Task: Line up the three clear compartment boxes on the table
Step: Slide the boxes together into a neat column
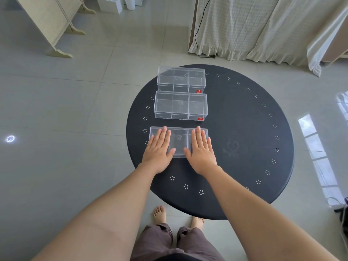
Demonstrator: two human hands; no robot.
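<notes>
Flat under both hands' fingers (162, 135): nearest box (178, 142).

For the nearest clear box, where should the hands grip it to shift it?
Probably its two short ends, coming from left and right. The nearest box is long and low, and the left hand and right hand only lie flat on top.

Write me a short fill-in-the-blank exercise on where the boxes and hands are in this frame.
1. The round table holds ____ clear boxes.
2. Both hands lie flat on the ____ box.
3. The left hand and right hand leave the nearest box's ____ compartment uncovered.
4. A red sticker marks the middle box and the ____ box.

Missing words: three; nearest; middle; farthest
</notes>
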